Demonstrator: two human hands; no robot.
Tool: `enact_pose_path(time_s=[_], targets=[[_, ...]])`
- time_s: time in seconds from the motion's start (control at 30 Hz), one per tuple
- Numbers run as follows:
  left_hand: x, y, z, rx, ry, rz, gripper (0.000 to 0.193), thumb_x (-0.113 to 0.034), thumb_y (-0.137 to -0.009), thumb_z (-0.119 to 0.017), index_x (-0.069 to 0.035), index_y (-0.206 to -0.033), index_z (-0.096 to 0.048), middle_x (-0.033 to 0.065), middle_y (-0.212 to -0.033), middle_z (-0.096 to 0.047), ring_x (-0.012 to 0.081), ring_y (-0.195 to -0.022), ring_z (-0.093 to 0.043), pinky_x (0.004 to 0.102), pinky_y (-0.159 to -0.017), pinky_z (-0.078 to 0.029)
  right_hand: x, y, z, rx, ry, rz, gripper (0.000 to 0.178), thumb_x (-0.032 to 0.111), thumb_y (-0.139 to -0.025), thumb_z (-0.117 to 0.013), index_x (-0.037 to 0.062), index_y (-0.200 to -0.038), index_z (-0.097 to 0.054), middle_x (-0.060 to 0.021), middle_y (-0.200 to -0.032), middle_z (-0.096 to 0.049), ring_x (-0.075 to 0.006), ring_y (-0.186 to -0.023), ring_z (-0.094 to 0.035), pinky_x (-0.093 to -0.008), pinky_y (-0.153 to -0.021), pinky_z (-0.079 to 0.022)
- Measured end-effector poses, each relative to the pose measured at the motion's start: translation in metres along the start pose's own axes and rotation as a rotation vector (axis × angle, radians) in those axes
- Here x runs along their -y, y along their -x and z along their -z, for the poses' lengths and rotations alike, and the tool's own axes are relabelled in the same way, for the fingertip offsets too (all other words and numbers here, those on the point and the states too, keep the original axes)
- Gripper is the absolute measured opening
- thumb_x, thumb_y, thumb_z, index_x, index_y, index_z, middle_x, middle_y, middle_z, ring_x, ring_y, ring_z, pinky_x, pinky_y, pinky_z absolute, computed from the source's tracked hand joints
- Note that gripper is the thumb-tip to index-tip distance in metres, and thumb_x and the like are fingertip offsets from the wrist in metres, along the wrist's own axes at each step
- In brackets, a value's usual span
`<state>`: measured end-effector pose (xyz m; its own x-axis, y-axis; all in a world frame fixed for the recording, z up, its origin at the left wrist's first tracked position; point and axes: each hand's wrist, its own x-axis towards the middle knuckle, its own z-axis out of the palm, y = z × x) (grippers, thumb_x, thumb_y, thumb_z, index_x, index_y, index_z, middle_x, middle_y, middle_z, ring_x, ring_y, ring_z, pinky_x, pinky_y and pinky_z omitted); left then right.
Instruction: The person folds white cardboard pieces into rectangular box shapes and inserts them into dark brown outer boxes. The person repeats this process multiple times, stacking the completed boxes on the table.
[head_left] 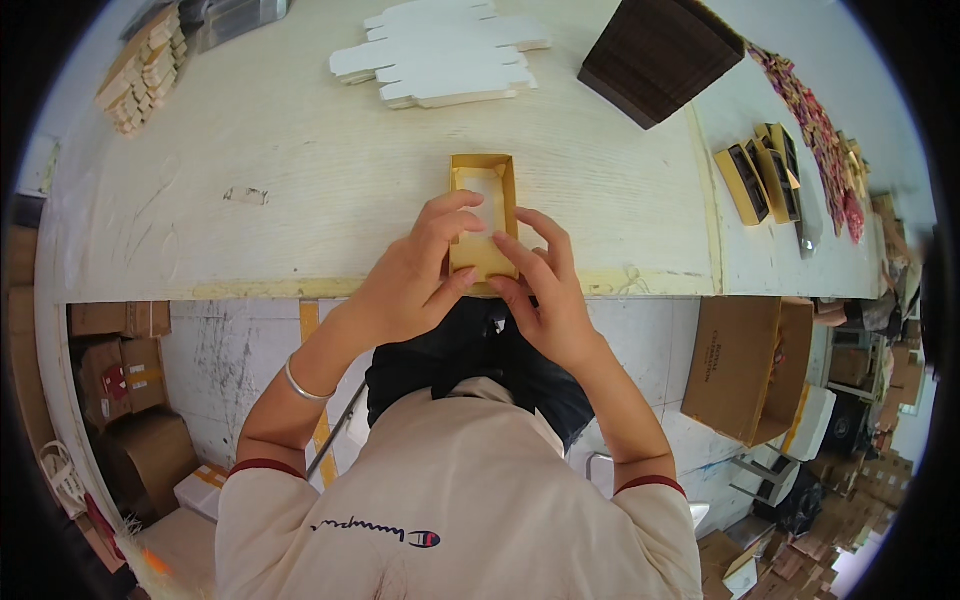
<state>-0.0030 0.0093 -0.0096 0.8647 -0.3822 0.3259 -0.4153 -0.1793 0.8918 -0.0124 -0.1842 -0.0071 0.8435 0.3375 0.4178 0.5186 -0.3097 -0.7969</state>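
Left grip [412,265] and right grip [548,285], which I viewed remotely from above, were both closed on a small, open-topped gold box [486,260] at the near edge of the pale worktop [300,215]. On the left, I had the thumb against the box's near end and bent fingers reaching over its side wall; on the right, the thumb met the near end, the index finger dipped inside the rim and other fingers lay along the outer wall. A whitish patch [491,208] showed inside the box beside the left fingertips, though I could not tell what it was. Straight ahead of the grip, well apart from it, lay a stack of flat white card blanks [445,60]. Ahead and to the right stood a dark brown block [660,60], with several black-and-gold boxes [750,180] farther right. Far ahead to the left sat a pile of pale pieces [147,70]. Below the worktop, right of the grip, stood a cardboard carton [735,375].
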Motion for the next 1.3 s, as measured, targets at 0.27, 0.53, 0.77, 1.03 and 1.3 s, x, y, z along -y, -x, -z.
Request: enact_pose_path(time_s=[0.27, 0.53, 0.77, 1.03, 1.3], targets=[[-0.004, 0.000, 0.000, 0.056, -0.339, -0.079, 0.025, -0.007, -0.088, -0.058, -0.007, -0.111, -0.049, 0.0130, -0.127, -0.046, 0.0339, -0.089, -0.060, 0.0397, -0.071, -0.050, -0.011, 0.004, -0.001, 0.045, 0.395, 0.226, 0.046, 0.000, -0.077, -0.070, -0.0027, -0.121, -0.058, -0.0138, -0.107, -0.049, -0.0245, -0.079, -0.057, -0.0342, -0.068, -0.050], [0.000, 0.014, -0.015, -0.149, -0.484, -0.155, 0.017, -0.007, -0.078, -0.070, -0.001, -0.092, -0.065, 0.0096, -0.100, -0.058, 0.0245, -0.081, -0.062, 0.0333, -0.067, -0.053, -0.001, -0.006, 0.003, 0.124, 0.651, 0.343, 0.024, 0.011, -0.075, -0.066, 0.0002, -0.096, -0.061, -0.0078, -0.092, -0.052, -0.0203, -0.075, -0.054, -0.0309, -0.065, -0.044], [-0.011, 0.005, -0.005, 0.055, -0.580, -0.045, 0.009, -0.001, -0.076, -0.069, 0.001, -0.084, -0.065, 0.0102, -0.083, -0.061, 0.0284, -0.071, -0.060, 0.0355, -0.060, -0.050, 0.010, -0.018, 0.006, 0.391, 0.584, 0.078, 0.009, 0.008, -0.077, -0.064, 0.0035, -0.082, -0.058, -0.0085, -0.077, -0.052, -0.0250, -0.075, -0.058, -0.0356, -0.064, -0.045], [-0.030, -0.017, 0.010, 0.243, -0.565, 0.094, 0.027, -0.027, -0.078, -0.071, -0.002, -0.078, -0.061, 0.0104, -0.083, -0.057, 0.0308, -0.082, -0.057, 0.0415, -0.075, -0.046, 0.003, -0.022, 0.021, 0.409, 0.111, 0.005, 0.019, 0.001, -0.079, -0.064, 0.0002, -0.098, -0.062, -0.0141, -0.089, -0.058, -0.0366, -0.083, -0.058, -0.0399, -0.072, -0.048], [-0.017, -0.006, -0.001, -0.028, -0.814, -0.101, 0.032, -0.025, -0.068, -0.078, -0.005, -0.075, -0.054, 0.0127, -0.096, -0.055, 0.0341, -0.093, -0.053, 0.0465, -0.095, -0.040, 0.023, -0.020, 0.059, 0.035, 0.026, 0.104, 0.053, -0.015, -0.070, -0.053, -0.0012, -0.121, -0.053, -0.0211, -0.125, -0.051, -0.0401, -0.098, -0.058, -0.0405, -0.077, -0.051]])
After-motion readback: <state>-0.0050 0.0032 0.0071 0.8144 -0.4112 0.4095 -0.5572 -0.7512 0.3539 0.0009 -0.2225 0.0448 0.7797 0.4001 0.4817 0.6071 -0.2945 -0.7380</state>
